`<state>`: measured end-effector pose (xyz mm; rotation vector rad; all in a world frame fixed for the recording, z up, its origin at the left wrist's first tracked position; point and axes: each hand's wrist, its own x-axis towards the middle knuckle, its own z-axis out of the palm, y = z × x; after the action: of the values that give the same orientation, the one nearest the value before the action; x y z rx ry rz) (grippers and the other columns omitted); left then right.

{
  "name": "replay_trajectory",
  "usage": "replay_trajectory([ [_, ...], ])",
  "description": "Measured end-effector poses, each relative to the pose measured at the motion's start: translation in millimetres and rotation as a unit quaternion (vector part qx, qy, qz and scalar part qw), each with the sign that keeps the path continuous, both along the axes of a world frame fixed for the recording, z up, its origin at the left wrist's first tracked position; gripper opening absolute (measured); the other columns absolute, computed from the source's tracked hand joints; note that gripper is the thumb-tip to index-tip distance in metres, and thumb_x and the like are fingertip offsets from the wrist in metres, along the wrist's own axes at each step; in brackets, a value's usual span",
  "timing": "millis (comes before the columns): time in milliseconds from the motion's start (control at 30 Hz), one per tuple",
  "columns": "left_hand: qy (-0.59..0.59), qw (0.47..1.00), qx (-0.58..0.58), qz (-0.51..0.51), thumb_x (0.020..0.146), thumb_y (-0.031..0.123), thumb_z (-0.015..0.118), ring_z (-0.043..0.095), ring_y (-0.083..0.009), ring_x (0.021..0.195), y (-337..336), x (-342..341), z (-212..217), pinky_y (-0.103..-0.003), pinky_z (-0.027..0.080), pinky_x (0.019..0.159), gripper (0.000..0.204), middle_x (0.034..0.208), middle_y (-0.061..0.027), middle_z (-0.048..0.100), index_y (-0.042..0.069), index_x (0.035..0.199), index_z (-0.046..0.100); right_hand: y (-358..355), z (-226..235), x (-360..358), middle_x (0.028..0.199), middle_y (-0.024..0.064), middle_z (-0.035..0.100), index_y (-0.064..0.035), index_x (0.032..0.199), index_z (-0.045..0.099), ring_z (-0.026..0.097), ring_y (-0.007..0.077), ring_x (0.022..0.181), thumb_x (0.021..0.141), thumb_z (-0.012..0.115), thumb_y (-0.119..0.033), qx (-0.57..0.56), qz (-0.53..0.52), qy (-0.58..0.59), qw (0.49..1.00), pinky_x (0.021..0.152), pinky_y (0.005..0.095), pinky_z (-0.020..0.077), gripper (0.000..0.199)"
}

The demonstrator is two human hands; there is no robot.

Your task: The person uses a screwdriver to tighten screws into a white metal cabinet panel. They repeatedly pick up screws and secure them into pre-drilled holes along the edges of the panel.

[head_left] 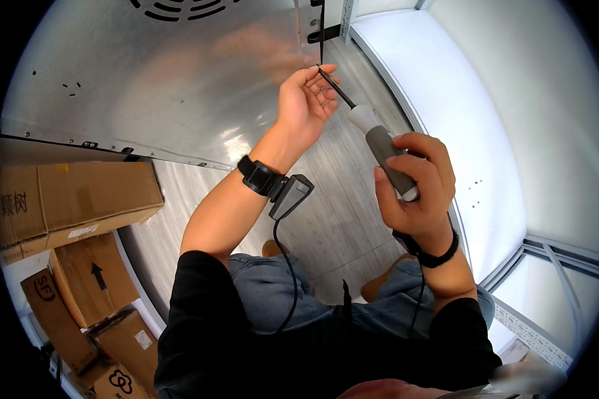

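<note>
Nearest us, the right hand (424, 178) is wrapped around the handle of a grey screwdriver (364, 121), whose long axis points toward eleven o'clock. Its tip lies at the fingertips of the left hand (304, 110); we cannot tell whether these pinch anything. Beyond, toward ten o'clock, we see a metal panel (173, 86), nearer the left hand.

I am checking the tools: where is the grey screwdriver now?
In the head view, the grey screwdriver is right of centre, held in the right hand, its tip by the left hand, near the edge of the metal panel.
</note>
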<state>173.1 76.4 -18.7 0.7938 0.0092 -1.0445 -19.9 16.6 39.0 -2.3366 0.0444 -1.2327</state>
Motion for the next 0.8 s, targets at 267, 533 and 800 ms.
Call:
replay_trajectory([
  [267,-0.105,0.994,0.039,0.003,0.093,0.021,0.044,0.053,-0.0086,0.068,0,1,-9,-0.024,0.044,0.062,0.026,0.083,-0.0036,0.062,0.003,0.101,0.062,11,-34,-12,0.095,0.0161,0.055,-0.0023,0.09,0.056,0.06,0.0265,0.074,0.063,0.076,0.0,0.049,-0.058,0.042,0.996,0.059,0.0313,0.0496,0.033],
  [533,-0.109,0.993,0.038,0.023,0.094,0.019,0.043,0.052,-0.0074,0.07,-3,2,-8,-0.023,0.044,0.062,0.026,0.085,-0.0041,0.063,0.002,0.103,0.061,26,-55,-12,0.097,0.017,0.053,-0.0019,0.099,0.052,0.057,0.0277,0.08,0.064,0.076,0.002,0.165,-0.069,0.056,0.982,0.063,0.0331,0.0475,0.042],
  [800,-0.066,0.997,0.03,0.015,0.094,0.02,0.042,0.052,-0.0091,0.069,-3,5,-5,-0.024,0.045,0.062,0.027,0.083,-0.0035,0.063,0.002,0.103,0.061,32,-58,-4,0.095,0.0146,0.053,-0.0016,0.101,0.051,0.059,0.0243,0.077,0.066,0.075,0.002,0.264,-0.061,0.056,0.961,0.061,0.0303,0.0476,0.043],
])
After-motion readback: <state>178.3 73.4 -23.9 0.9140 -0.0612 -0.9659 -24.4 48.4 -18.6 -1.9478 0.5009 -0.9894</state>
